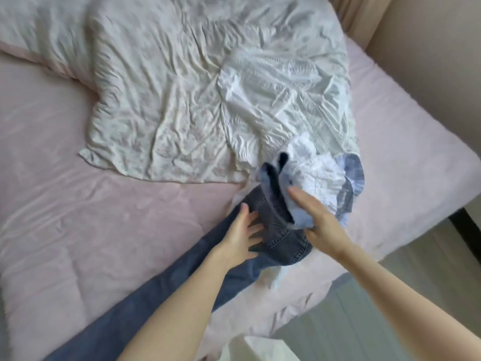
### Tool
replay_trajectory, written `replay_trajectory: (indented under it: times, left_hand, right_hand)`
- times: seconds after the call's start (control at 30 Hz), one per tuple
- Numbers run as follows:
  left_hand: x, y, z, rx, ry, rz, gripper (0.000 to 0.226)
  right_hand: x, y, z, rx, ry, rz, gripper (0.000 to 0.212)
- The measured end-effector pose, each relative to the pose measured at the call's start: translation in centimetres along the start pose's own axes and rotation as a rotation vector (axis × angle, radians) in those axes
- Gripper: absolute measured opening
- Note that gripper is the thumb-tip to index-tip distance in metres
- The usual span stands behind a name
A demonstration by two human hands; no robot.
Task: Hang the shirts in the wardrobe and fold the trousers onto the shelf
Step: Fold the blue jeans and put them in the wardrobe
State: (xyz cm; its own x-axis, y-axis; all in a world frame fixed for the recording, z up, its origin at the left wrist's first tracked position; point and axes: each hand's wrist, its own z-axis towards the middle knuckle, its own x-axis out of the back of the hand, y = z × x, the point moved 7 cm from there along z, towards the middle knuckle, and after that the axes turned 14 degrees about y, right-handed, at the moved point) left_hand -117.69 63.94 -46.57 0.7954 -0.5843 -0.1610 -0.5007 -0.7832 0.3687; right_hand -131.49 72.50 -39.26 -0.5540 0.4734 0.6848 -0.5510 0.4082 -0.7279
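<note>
Dark blue jeans (161,290) lie stretched across the pink bed from the lower left up to their waistband near the middle right. My left hand (243,234) rests flat on the jeans just below the waistband, fingers spread. My right hand (316,220) grips the light blue lining of the turned-out waistband, forefinger stretched forward. A white and blue shirt (335,178) lies crumpled just beyond my right hand, its collar touching the jeans.
A wrinkled white duvet (182,100) covers the far half of the pink mattress (78,217). The bed's right edge drops to the floor (364,321). A beige wall (429,61) stands at the right. Something white (263,350) shows at the bottom edge.
</note>
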Motion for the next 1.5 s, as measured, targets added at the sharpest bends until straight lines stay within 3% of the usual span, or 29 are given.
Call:
replay_trajectory:
  times: [0.1, 0.17, 0.23, 0.27, 0.33, 0.37, 0.43, 0.47, 0.53, 0.7, 0.77, 0.8, 0.87, 0.9, 0.93, 0.97, 1.03, 1.1, 1.2, 1.3, 1.4, 1.5]
  left_hand:
    - [1.9, -1.1, 0.2, 0.031, -0.06, -0.359, 0.084]
    - [3.2, -1.3, -0.1, -0.008, -0.095, -0.423, 0.086]
    - [4.4, -1.4, -0.2, -0.089, -0.063, -0.387, 0.072]
    - [5.4, -1.7, 0.1, -0.142, 0.024, -0.321, 0.063]
    - [8.3, -2.2, 0.6, -0.218, 0.362, -0.17, 0.051]
    - [9.6, -2.5, 1.0, -0.228, 0.506, -0.112, 0.048]
    - [10.9, -2.8, 1.6, -0.229, 0.661, -0.05, 0.042]
    - [11.3, -3.0, 2.1, -0.232, 0.701, -0.022, 0.041]
    - [11.6, -3.3, 2.9, -0.237, 0.751, 0.029, 0.044]
    - [13.1, -4.8, 3.9, -0.106, 0.747, 0.109, 0.056]
    - [13.6, -5.0, 3.1, -0.114, 0.786, 0.346, 0.074]
    - [13.6, -4.4, 2.1, -0.231, 0.853, 0.594, 0.08]
    - [11.4, -2.6, -0.7, -0.732, 0.934, 1.042, 0.078]
    - [9.8, -2.6, -1.8, -0.984, 0.914, 1.18, 0.074]
    - [8.7, -3.3, -2.2, -1.126, 0.856, 1.287, 0.07]
    - [8.3, -4.2, -2.0, -1.128, 0.79, 1.38, 0.067]
    - [9.6, -6.5, 0.0, -0.791, 0.639, 1.51, 0.067]
    - [11.0, -8.5, 2.1, -0.507, 0.498, 1.508, 0.068]
    - [11.4, -8.6, 3.5, -0.425, 0.401, 1.509, 0.07]
    - [12.0, -7.6, 3.5, -0.37, 0.347, 1.457, 0.067]
    - [12.9, -6.0, 2.4, -0.449, 0.35, 1.183, 0.05]
    - [15.4, -6.5, 0.3, -0.251, 0.253, 0.483, 0.044]
  right_hand:
    - [-3.2, -1.5, -3.5, 0.243, -0.189, -0.155, 0.07]
    - [-5.7, -2.4, -5.2, 0.311, -0.308, -0.214, 0.068]
    - [-8.8, -2.8, -6.7, 0.323, -0.468, -0.286, 0.075]
    - [-10.2, -3.0, -7.2, 0.335, -0.531, -0.31, 0.077]
    - [-11.7, -3.8, -7.8, 0.336, -0.595, -0.264, 0.075]
    - [-11.8, -4.5, -7.9, 0.328, -0.542, -0.164, 0.067]
    - [-10.0, -5.0, -7.3, 0.368, -0.2, -0.036, 0.041]
    - [-9.1, -4.4, -7.2, 0.371, -0.032, -0.067, 0.035]
    - [-9.3, -2.6, -7.0, 0.288, 0.063, -0.255, 0.041]
    - [-15.5, 2.2, -7.6, 0.071, -0.433, -0.606, 0.065]
    - [-17.1, 3.4, -7.4, 0.048, -0.541, -0.66, 0.065]
    - [-17.5, 3.7, -7.2, 0.042, -0.558, -0.648, 0.065]
    - [-17.0, 3.0, -6.5, 0.014, -0.48, -0.506, 0.059]
    - [-16.1, 2.3, -6.0, -0.013, -0.359, -0.358, 0.053]
    - [-14.8, 1.8, -5.7, -0.053, -0.202, -0.206, 0.046]
    - [-13.3, 2.0, -5.7, -0.118, -0.044, -0.11, 0.041]
    - [-11.3, 3.4, -6.7, -0.336, 0.144, -0.052, 0.041]
    - [-11.8, 4.8, -8.0, -0.554, 0.092, -0.014, 0.049]
    - [-13.5, 5.0, -9.0, -0.685, -0.044, 0.041, 0.062]
    - [-13.0, 3.6, -8.3, -0.694, 0.026, -0.04, 0.063]
    - [-12.9, -0.4, -7.7, -0.545, 0.072, 0.042, 0.055]
    - [-14.2, -5.3, -8.3, -0.269, -0.085, 0.028, 0.055]
